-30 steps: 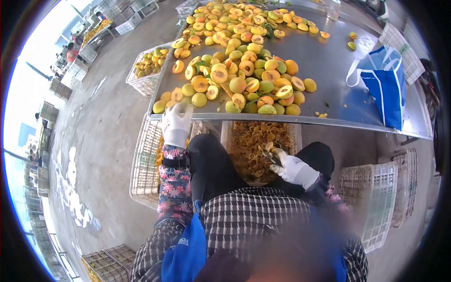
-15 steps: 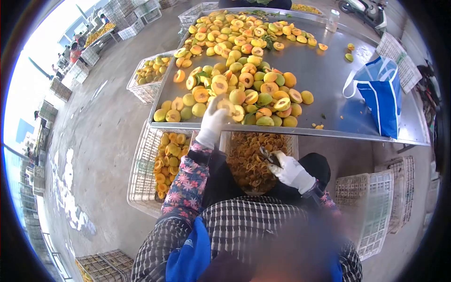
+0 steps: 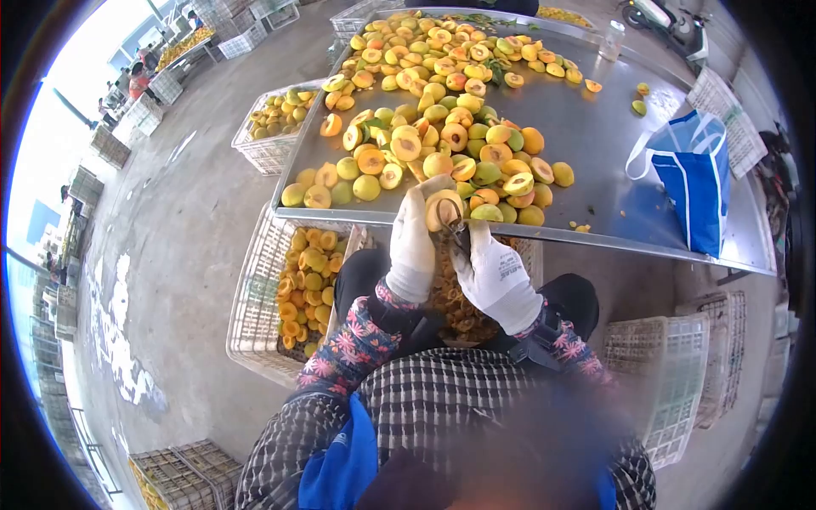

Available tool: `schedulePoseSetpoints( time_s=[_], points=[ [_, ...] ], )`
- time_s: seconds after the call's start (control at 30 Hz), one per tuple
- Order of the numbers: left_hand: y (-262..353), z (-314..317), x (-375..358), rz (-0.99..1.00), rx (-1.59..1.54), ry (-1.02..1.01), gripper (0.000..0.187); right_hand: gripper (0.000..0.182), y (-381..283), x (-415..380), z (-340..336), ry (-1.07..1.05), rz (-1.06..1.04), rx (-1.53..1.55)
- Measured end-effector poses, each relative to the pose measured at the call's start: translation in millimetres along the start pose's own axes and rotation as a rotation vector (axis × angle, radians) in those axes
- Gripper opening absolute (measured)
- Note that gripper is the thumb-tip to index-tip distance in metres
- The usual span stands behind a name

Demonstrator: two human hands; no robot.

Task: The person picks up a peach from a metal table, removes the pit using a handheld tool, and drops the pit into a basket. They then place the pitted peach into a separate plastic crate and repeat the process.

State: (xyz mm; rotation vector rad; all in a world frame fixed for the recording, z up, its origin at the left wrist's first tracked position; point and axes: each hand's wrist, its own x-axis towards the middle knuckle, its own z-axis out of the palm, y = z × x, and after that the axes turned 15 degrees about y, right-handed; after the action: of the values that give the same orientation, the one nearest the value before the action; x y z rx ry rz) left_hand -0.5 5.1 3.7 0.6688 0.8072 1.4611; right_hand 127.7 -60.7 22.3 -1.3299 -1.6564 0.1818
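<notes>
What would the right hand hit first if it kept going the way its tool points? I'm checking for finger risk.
Probably the halved fruit held by the left hand; the right hand aims its small tool there, though depth is unclear.

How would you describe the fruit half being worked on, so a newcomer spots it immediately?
Find the metal table piled with halved fruit. At its near edge, two white-gloved hands meet. The fruit half sits in the left hand, lifted off the pile, its hollowed cut face showing, with the right hand beside it.
</notes>
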Motion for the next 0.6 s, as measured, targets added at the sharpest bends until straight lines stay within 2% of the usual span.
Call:
schedulePoseSetpoints(
  time_s=[0.07,0.17,0.23,0.3,0.43,0.47,0.57,0.6],
  points=[
    [-1.5,1.0,-1.8,0.003,-0.002,-0.002,0.047,0.037,0.5,-0.2,0.1,0.014,0.028,0.021],
    [10.6,14.7,-11.6,-0.105,-0.255,-0.010,0.042,0.036,3.1,1.5,-2.4,0.027,0.054,0.049],
    [22.4,11.4,-6.0,-0.254,-0.318,-0.120,0.063,0.035,8.2,2.2,-3.0,0.019,0.070,0.051],
    [30.3,1.8,-1.1,-0.397,-0.299,-0.250,0.067,0.033,13.5,3.8,-4.9,0.053,0.111,0.107],
    [36.8,-10.0,2.8,-0.629,-0.125,-0.347,0.062,0.034,21.4,12.7,-10.6,0.082,0.265,0.215],
    [39.3,-5.9,-2.1,-0.618,-0.075,-0.250,0.058,0.031,25.8,13.5,-11.0,0.073,0.340,0.213],
    [40.9,-11.3,-5.8,0.056,0.466,-0.466,0.046,0.029,50.6,9.7,-2.0,0.049,0.369,0.252],
    [36.0,-10.4,-3.8,-0.137,0.293,-0.337,0.044,0.026,49.5,8.9,-1.9,0.022,0.442,0.354]
  ],
)
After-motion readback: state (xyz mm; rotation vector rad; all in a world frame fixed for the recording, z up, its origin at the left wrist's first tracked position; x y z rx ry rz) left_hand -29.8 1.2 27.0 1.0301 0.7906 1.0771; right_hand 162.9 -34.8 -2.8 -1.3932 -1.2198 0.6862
